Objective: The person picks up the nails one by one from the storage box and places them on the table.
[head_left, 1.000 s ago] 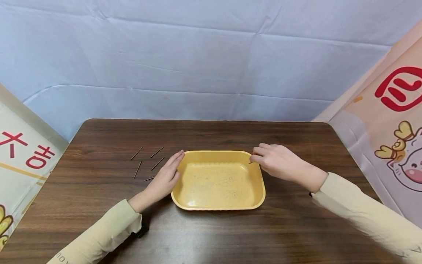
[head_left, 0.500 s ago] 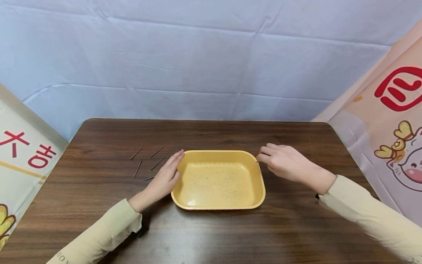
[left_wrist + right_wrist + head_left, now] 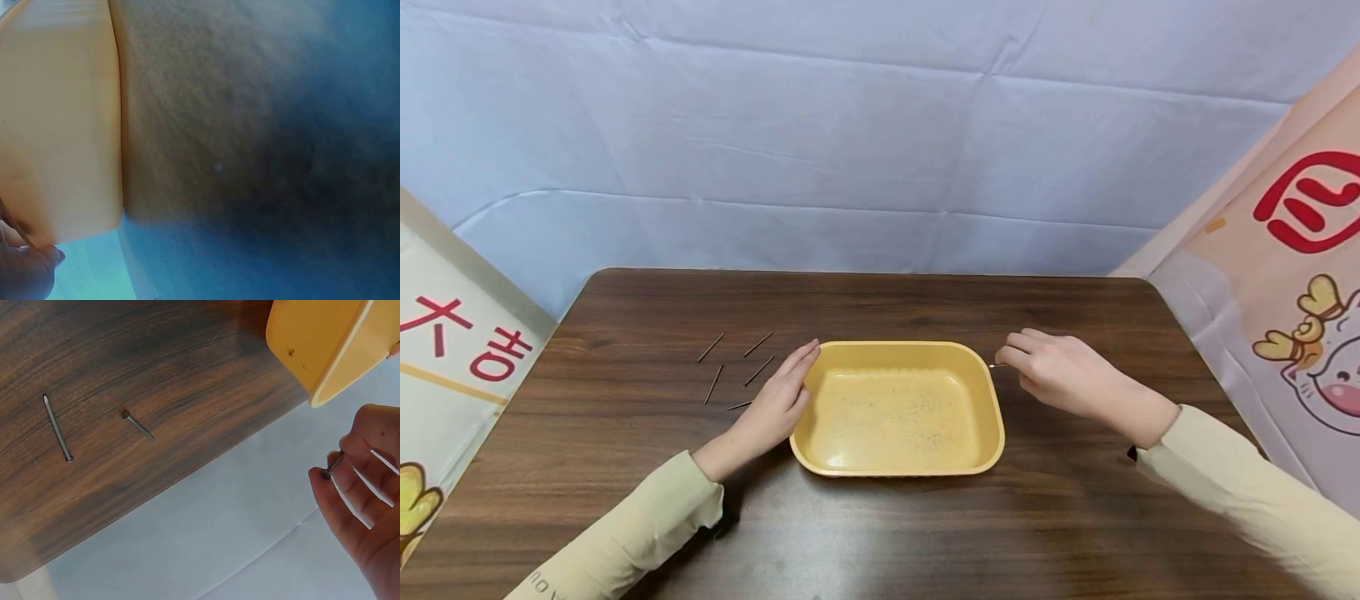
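Observation:
In the head view a yellow plastic tray (image 3: 895, 475) stands on the dark wooden table (image 3: 865, 542). My left hand (image 3: 771, 404) rests against its left side, fingers stretched along the rim. In the left wrist view only fingertips (image 3: 28, 269) show at the tray wall (image 3: 62, 137). Just right of the tray's far right corner, my right hand (image 3: 1056, 371) pinches a nail (image 3: 997, 365) between thumb and fingertips. That pinched nail (image 3: 334, 464) shows its flat head in the right wrist view.
Several nails (image 3: 713, 385) lie spread on the table left of the tray, one partly behind the left hand. The right wrist view has two more nails (image 3: 58, 428) on the wood near the table edge. A pale cloth (image 3: 850, 150) hangs behind the table.
My right hand has moved right with the nail, from over the tray's right rim to outside it. The left hand and tray stay put.

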Available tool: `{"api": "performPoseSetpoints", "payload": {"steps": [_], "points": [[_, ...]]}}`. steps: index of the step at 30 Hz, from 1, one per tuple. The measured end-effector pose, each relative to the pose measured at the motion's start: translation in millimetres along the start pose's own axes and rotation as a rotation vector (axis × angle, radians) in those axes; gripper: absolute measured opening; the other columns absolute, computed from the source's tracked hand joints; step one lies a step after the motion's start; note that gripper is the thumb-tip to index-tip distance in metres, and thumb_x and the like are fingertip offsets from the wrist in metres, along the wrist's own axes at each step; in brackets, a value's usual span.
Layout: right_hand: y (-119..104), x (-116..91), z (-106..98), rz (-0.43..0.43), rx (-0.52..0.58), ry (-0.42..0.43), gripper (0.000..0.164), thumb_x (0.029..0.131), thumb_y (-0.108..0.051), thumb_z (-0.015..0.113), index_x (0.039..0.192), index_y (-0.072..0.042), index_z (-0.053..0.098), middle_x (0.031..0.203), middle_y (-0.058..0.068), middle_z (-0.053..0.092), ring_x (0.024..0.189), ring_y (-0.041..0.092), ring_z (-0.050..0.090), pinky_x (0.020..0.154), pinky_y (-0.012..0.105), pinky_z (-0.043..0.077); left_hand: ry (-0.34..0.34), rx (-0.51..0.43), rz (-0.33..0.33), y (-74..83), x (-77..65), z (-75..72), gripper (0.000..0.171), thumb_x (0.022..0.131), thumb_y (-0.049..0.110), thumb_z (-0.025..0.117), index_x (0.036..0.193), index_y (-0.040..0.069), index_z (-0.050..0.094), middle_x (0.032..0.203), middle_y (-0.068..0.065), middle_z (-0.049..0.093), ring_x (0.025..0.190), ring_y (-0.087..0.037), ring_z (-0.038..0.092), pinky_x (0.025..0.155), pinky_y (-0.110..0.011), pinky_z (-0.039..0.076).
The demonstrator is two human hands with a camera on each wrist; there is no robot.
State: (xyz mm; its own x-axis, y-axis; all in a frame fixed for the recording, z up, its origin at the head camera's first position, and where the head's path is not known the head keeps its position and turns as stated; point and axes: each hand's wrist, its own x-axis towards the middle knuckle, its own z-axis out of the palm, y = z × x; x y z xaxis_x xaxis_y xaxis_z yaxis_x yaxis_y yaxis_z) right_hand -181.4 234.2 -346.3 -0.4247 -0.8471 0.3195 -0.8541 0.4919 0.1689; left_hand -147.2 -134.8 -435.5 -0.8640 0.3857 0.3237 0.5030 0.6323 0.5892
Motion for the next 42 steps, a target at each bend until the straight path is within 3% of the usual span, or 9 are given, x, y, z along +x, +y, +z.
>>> {"api": "performPoseSetpoints", "payload": {"steps": [7,25,35,42], "points": [[0.6,-5.4,-1.2,0.024,-0.008,-0.002,0.033,0.056,0.008,0.059,0.086,-0.006,0.061,0.078,0.001,0.054,0.073,0.019,0.055,0.051,0.033,0.046,0.002,-0.004,0.003,0.9,-0.2,-0.1,0.049,0.083,-0.009,0.043,0.132,-0.012,0.037,0.139,-0.022,0.035,0.128,-0.031,0.035,0.103,-0.042,0.030],[0.2,-21.8,-3.6,0.208,0.075,-0.147,0.027,0.060,0.009,0.063,0.081,-0.007,0.058,0.081,0.001,0.057,0.065,0.013,0.057,0.050,0.027,0.046,-0.002,-0.003,-0.008,0.4,-1.0,1.1,0.050,0.083,-0.009,0.044,0.133,-0.011,0.037,0.140,-0.021,0.035,0.128,-0.030,0.035,0.103,-0.042,0.030],[-1.4,-30.5,-1.1,0.313,0.126,-0.221,0.025,0.063,0.009,0.059,0.081,-0.008,0.059,0.084,0.000,0.059,0.062,0.008,0.053,0.049,0.024,0.042,-0.003,0.001,-0.008,-0.6,-0.3,0.9,0.050,0.084,-0.008,0.043,0.133,-0.010,0.036,0.140,-0.020,0.035,0.128,-0.030,0.035,0.103,-0.042,0.031],[-1.8,-39.3,3.9,0.364,0.134,-0.252,0.023,0.063,0.009,0.059,0.078,-0.009,0.057,0.078,-0.002,0.055,0.060,0.008,0.050,0.049,0.025,0.042,-0.001,-0.003,-0.006,-0.8,0.2,0.9,0.049,0.084,-0.009,0.043,0.133,-0.011,0.036,0.140,-0.022,0.035,0.128,-0.031,0.035,0.102,-0.043,0.031]]}}
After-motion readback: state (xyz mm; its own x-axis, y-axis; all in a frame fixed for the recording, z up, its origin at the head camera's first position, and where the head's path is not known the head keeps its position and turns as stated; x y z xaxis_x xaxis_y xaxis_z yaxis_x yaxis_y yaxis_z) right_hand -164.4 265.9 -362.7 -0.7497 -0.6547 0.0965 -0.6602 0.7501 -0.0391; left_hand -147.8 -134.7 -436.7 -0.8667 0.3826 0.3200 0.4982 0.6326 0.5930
